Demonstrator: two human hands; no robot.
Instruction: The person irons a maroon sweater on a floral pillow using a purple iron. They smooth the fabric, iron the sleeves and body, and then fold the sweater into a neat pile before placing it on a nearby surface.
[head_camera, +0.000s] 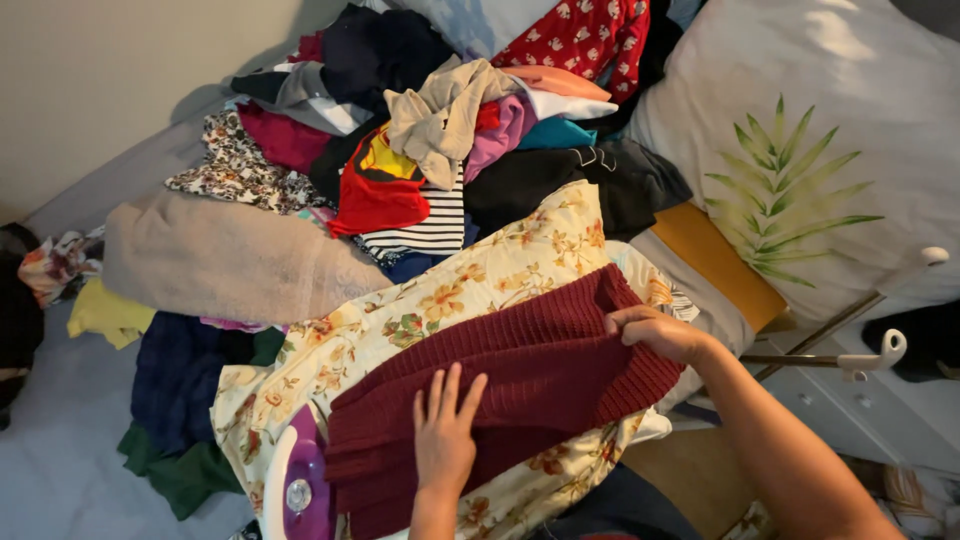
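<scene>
**Two hands work a maroon knit on a floral-covered board**

The left hand (443, 432) lies flat with fingers spread on a dark red ribbed sweater (500, 390) at lower centre of the frame, pressing rather than gripping. The right hand (655, 333), right of centre, has its fingers curled over the sweater's upper right edge, pinching the knit. The sweater stretches diagonally across a cream floral-print cover (450, 295). One white-and-purple iron (297, 487) stands at the bottom edge, just left of the sweater. Beyond, the upper centre holds a heap of clothes (430, 130): one red garment with a yellow emblem (380, 180), one black-and-white striped top (432, 228), one red piece with white flowers (575, 40). A beige blanket (225, 262) sits at left. One white pillow with a green leaf print (800, 170) fills the upper right. Two white hook-shaped ends (885, 350) of a metal frame show at the right edge.
</scene>
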